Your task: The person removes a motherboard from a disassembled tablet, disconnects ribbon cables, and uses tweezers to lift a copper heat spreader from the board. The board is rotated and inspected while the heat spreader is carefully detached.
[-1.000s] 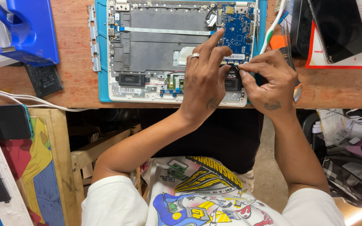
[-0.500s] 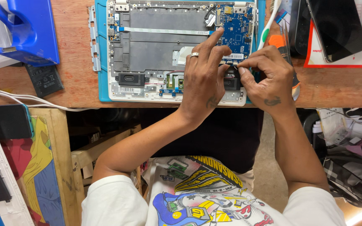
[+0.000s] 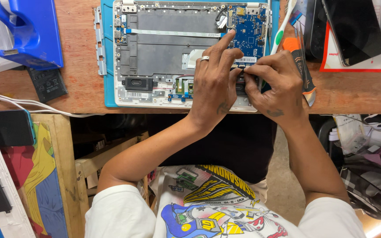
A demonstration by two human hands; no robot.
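Wooden bench [image 3: 80,94] holds opened laptop [image 3: 164,53]; left hand [image 3: 214,86] and right hand [image 3: 274,86] fingertips pinched together on small black part [image 3: 240,84] between them, below blue board [image 3: 248,33].

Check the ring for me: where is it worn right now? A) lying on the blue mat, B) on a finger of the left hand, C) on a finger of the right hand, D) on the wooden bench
B: the silver ring sits on a finger of the left hand, which rests over the opened laptop.
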